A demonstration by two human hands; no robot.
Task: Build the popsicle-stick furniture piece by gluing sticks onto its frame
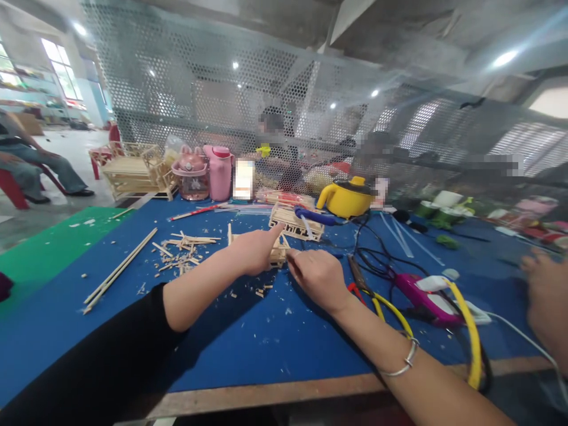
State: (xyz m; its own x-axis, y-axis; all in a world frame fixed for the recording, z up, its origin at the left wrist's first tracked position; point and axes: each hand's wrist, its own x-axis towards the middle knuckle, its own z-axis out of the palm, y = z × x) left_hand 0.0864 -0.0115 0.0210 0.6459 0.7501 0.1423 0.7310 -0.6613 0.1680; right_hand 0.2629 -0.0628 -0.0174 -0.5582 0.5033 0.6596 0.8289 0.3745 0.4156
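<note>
My left hand [254,249] is closed around the left side of a small frame of pale wooden sticks [279,253], its thumb on top. At the frame's right edge my right hand [318,277] has its fingers curled in a pinch against the sticks. What lies between those fingertips is hidden. Just behind stands a second wooden stick piece [289,226], with a blue-handled tool [322,219], apparently a glue gun, lying across it. Cut stick pieces [184,251] are heaped left of my left hand.
Long thin sticks [122,269] lie at left. Pliers with yellow handles [381,302], a purple power strip [426,302] and tangled cords are at right. A yellow pot [348,198], pink flask [219,171] and perforated screen [199,106] stand behind. Another person's hand [548,290] reaches in.
</note>
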